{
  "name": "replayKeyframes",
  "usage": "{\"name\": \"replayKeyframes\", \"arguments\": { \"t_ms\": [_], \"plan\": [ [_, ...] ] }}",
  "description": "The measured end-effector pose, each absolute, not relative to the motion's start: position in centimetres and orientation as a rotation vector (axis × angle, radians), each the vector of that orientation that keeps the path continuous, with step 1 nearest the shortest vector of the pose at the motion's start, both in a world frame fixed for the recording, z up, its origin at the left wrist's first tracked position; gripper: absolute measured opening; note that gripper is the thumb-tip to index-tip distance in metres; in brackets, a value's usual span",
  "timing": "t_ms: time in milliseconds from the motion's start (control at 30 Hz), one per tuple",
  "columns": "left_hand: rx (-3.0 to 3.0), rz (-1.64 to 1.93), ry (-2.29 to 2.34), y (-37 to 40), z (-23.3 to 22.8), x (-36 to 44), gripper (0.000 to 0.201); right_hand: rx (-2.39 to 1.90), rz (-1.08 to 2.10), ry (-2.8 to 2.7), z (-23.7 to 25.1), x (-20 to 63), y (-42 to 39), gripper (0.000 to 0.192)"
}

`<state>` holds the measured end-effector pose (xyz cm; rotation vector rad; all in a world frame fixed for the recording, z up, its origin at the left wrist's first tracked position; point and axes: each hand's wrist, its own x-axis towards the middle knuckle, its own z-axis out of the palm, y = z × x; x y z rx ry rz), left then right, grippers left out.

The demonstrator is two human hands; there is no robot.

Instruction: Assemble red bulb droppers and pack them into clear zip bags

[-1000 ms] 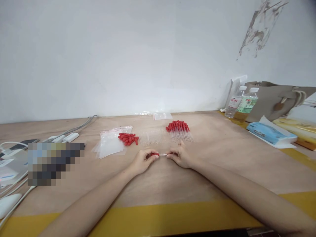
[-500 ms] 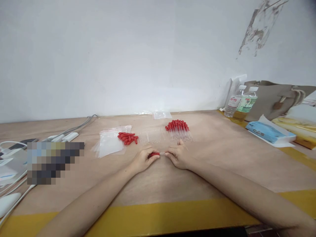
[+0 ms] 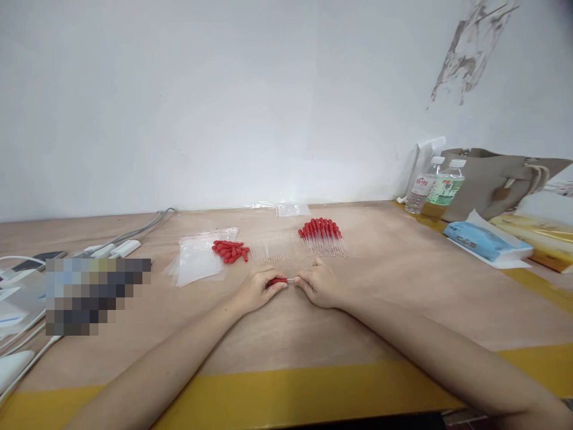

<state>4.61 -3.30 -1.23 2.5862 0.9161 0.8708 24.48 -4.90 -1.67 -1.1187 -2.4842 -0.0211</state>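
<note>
My left hand (image 3: 262,289) is closed round a red rubber dropper bulb (image 3: 280,280), whose end shows between thumb and fingers. Opposite it, my right hand (image 3: 317,285) pinches a thin clear dropper tube (image 3: 290,280); a short stretch of it shows between the hands, meeting the bulb's mouth. Just beyond my left hand lies a heap of loose red bulbs (image 3: 230,251). A row of bare clear tubes (image 3: 271,248) lies beside the heap. Past my right hand, several droppers with red bulbs fitted (image 3: 321,236) lie side by side.
Clear zip bags (image 3: 199,263) lie left of the bulbs, and another bag (image 3: 293,210) lies by the wall. Cables and white chargers (image 3: 125,248) occupy the left side. At right stand two bottles (image 3: 443,190), a grey handbag (image 3: 483,179) and a blue tissue pack (image 3: 487,240).
My right hand has come slightly closer to my left, and less of the tube shows between them. Both hands keep their hold. The whole view has shifted slightly.
</note>
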Motion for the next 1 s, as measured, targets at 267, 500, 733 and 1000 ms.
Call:
{"name": "replayKeyframes", "arguments": {
  "t_ms": [267,500,733,1000],
  "plan": [
    [2.536,1.047,1.210,-2.5,-1.0,2.6,0.033,-1.394,0.292,-2.208,1.1,25.3,-3.9,0.023],
    [2.547,1.011,1.229,-1.6,-1.8,1.6,0.026,-1.937,0.205,-1.830,1.9,24.0,1.9,0.036],
    [2.545,0.965,1.232,-1.8,-1.8,1.4,0.022,-2.120,0.114,-1.716,0.8,21.9,4.2,0.038],
    [2.603,1.145,1.499,-0.9,-1.2,0.8,0.016,-2.110,0.068,-1.791,0.7,21.7,4.0,0.031]
  ]
}}
